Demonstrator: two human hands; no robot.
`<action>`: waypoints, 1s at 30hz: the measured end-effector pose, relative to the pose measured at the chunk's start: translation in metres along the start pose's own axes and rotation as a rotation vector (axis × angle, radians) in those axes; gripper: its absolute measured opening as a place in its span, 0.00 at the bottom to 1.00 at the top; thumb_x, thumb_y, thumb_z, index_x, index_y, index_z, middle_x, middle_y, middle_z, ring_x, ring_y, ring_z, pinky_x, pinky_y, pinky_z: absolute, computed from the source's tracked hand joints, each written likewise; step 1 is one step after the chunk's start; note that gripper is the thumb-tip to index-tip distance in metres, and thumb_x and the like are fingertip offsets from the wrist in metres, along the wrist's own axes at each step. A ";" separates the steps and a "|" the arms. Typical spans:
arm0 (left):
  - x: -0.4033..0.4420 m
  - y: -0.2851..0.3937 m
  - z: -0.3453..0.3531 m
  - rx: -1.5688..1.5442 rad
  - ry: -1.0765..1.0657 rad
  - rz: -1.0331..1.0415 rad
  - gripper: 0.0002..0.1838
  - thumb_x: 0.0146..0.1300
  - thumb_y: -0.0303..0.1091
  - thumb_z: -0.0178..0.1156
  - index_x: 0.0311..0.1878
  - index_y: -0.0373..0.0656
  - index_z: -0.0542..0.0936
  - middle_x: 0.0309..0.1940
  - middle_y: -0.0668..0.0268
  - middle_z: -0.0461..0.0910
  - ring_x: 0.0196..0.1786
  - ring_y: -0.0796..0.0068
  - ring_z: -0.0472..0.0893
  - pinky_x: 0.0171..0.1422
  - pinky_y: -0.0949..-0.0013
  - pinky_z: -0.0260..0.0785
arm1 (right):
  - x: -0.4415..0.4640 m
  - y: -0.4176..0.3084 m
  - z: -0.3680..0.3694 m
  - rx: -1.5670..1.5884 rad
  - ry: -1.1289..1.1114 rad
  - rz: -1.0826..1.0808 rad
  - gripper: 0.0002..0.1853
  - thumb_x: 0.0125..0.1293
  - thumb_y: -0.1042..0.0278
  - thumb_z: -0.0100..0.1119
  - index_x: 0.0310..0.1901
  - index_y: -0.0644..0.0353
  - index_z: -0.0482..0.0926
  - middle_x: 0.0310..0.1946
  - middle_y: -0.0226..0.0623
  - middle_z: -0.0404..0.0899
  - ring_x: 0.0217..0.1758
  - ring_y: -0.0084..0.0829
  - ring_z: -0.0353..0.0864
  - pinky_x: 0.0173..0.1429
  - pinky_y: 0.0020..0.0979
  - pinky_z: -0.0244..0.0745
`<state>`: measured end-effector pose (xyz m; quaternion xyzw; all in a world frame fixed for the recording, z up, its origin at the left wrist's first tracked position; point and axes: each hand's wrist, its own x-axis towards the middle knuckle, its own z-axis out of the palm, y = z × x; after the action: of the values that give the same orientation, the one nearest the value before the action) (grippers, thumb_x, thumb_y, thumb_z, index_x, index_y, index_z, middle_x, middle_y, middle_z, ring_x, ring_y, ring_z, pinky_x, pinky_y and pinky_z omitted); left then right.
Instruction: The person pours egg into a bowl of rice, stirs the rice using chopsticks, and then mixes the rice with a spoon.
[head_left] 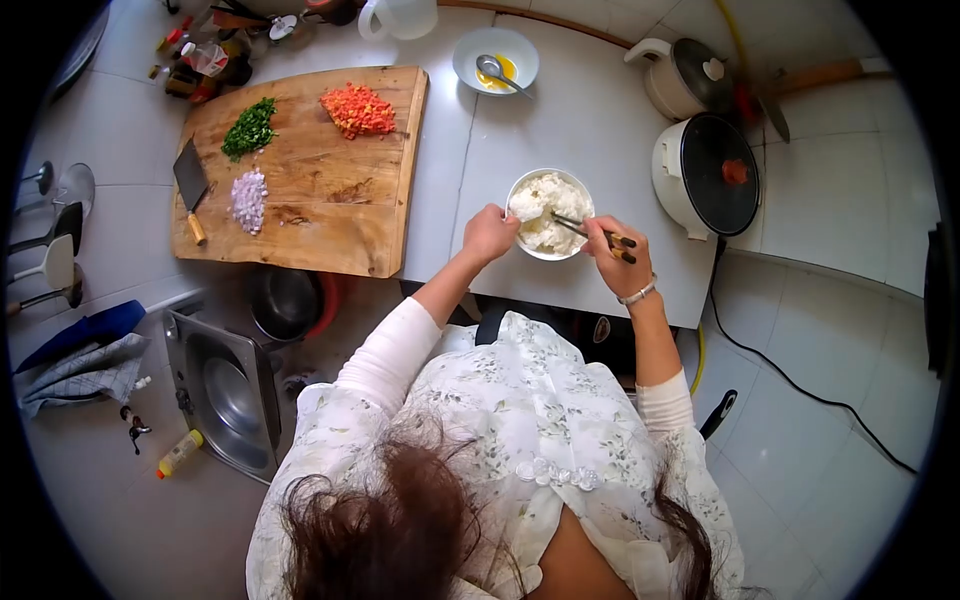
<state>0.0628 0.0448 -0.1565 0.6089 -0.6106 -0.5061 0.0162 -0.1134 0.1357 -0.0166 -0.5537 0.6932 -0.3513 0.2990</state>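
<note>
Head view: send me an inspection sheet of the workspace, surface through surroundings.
Surface: white countertop; no large spill seen.
Job's things: white bowl of apparent rice; chopsticks in it.
Clutter: wooden cutting board with cleaver, chopped greens, orange-red dice, pale purple dice; pale bowl with spoon and yellow liquid.
Hands: left hand grips the white bowl's rim; right hand holds the chopsticks.
Cables: black cable trails down from beside the black-lidded white pot toward the right edge.
Surroundings: metal sink at left.

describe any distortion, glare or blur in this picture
Head view: wide-angle distortion bows the far edge of the cutting board; head view, corners: black vignetting; head view, lower right: small glare spot on the tiles; head view, centre: bowl and chopsticks fairly sharp.
</note>
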 end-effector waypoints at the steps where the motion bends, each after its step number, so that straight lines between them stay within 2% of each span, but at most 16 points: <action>1: 0.002 -0.002 0.003 0.024 0.018 0.018 0.20 0.56 0.44 0.54 0.41 0.34 0.77 0.34 0.52 0.81 0.40 0.57 0.81 0.48 0.62 0.72 | -0.003 -0.001 -0.002 -0.038 -0.011 -0.054 0.08 0.65 0.70 0.54 0.34 0.66 0.80 0.25 0.38 0.82 0.25 0.25 0.82 0.29 0.23 0.74; 3: 0.007 -0.008 0.006 0.079 0.056 0.055 0.18 0.57 0.43 0.54 0.39 0.35 0.77 0.25 0.60 0.83 0.31 0.68 0.83 0.40 0.67 0.73 | -0.010 0.005 0.008 0.047 -0.014 -0.101 0.06 0.63 0.71 0.57 0.34 0.64 0.80 0.25 0.39 0.81 0.24 0.28 0.82 0.30 0.26 0.75; 4: 0.006 -0.006 0.005 0.093 0.055 0.058 0.18 0.57 0.43 0.54 0.39 0.35 0.77 0.25 0.60 0.83 0.31 0.68 0.83 0.40 0.66 0.73 | -0.012 0.010 0.016 0.090 -0.016 -0.127 0.05 0.62 0.72 0.58 0.34 0.63 0.80 0.25 0.39 0.81 0.23 0.30 0.82 0.30 0.28 0.75; 5: 0.005 -0.005 0.004 0.106 0.056 0.061 0.19 0.57 0.44 0.54 0.39 0.35 0.77 0.25 0.60 0.82 0.31 0.67 0.83 0.41 0.66 0.73 | -0.009 0.014 0.023 0.004 -0.009 -0.215 0.04 0.61 0.73 0.59 0.35 0.63 0.80 0.25 0.40 0.81 0.24 0.31 0.82 0.30 0.28 0.75; 8: 0.004 -0.002 0.002 0.142 0.032 0.073 0.19 0.58 0.44 0.54 0.39 0.35 0.76 0.26 0.59 0.82 0.32 0.65 0.83 0.42 0.65 0.73 | -0.004 0.027 0.028 0.094 0.028 -0.062 0.03 0.61 0.74 0.58 0.35 0.63 0.80 0.26 0.40 0.81 0.24 0.32 0.81 0.30 0.28 0.75; 9: 0.001 0.000 -0.001 0.154 0.017 0.078 0.19 0.58 0.44 0.54 0.39 0.35 0.76 0.26 0.58 0.82 0.33 0.64 0.83 0.43 0.65 0.73 | -0.004 0.027 0.023 0.043 0.045 -0.117 0.03 0.61 0.75 0.58 0.36 0.63 0.80 0.27 0.40 0.81 0.24 0.32 0.81 0.29 0.27 0.75; 12: -0.006 0.010 -0.009 0.133 -0.028 0.067 0.19 0.58 0.44 0.53 0.41 0.34 0.76 0.37 0.48 0.80 0.44 0.51 0.80 0.50 0.58 0.71 | -0.009 0.020 0.010 0.007 0.158 -0.160 0.03 0.61 0.75 0.58 0.36 0.63 0.80 0.27 0.39 0.81 0.24 0.31 0.81 0.29 0.27 0.74; 13: -0.010 0.011 -0.011 0.154 -0.014 0.078 0.20 0.58 0.44 0.54 0.41 0.34 0.76 0.37 0.48 0.80 0.43 0.51 0.80 0.50 0.57 0.71 | -0.008 0.006 0.004 0.004 0.172 -0.149 0.03 0.61 0.75 0.57 0.35 0.63 0.80 0.26 0.38 0.81 0.24 0.30 0.81 0.28 0.27 0.74; 18: -0.007 0.010 -0.011 0.172 -0.010 0.112 0.20 0.58 0.45 0.54 0.40 0.34 0.76 0.37 0.48 0.80 0.43 0.50 0.79 0.50 0.56 0.70 | 0.003 0.031 0.026 0.018 0.147 -0.136 0.04 0.63 0.74 0.56 0.34 0.63 0.79 0.25 0.38 0.80 0.23 0.28 0.81 0.27 0.25 0.73; 21: -0.003 0.007 -0.007 0.101 -0.036 0.045 0.20 0.58 0.45 0.53 0.40 0.33 0.77 0.37 0.48 0.80 0.43 0.50 0.79 0.51 0.56 0.70 | 0.007 0.028 0.028 -0.023 0.061 -0.115 0.06 0.64 0.71 0.56 0.34 0.64 0.79 0.25 0.37 0.80 0.23 0.26 0.81 0.28 0.24 0.74; 25: -0.003 0.004 -0.002 0.051 -0.010 0.028 0.21 0.58 0.45 0.53 0.40 0.33 0.77 0.38 0.48 0.80 0.44 0.50 0.79 0.51 0.56 0.70 | -0.005 0.006 0.003 0.186 0.043 0.018 0.07 0.66 0.72 0.54 0.35 0.66 0.79 0.26 0.36 0.81 0.24 0.23 0.81 0.29 0.23 0.74; 30: -0.002 0.006 -0.004 0.074 -0.034 0.015 0.21 0.58 0.45 0.54 0.41 0.33 0.77 0.39 0.48 0.80 0.45 0.51 0.79 0.52 0.57 0.70 | -0.009 0.013 0.025 0.182 -0.020 -0.051 0.06 0.65 0.74 0.53 0.36 0.66 0.79 0.30 0.36 0.81 0.26 0.23 0.82 0.30 0.23 0.76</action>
<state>0.0618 0.0425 -0.1489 0.5961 -0.6334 -0.4933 -0.0128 -0.0990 0.1425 -0.0412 -0.5453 0.6412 -0.4146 0.3459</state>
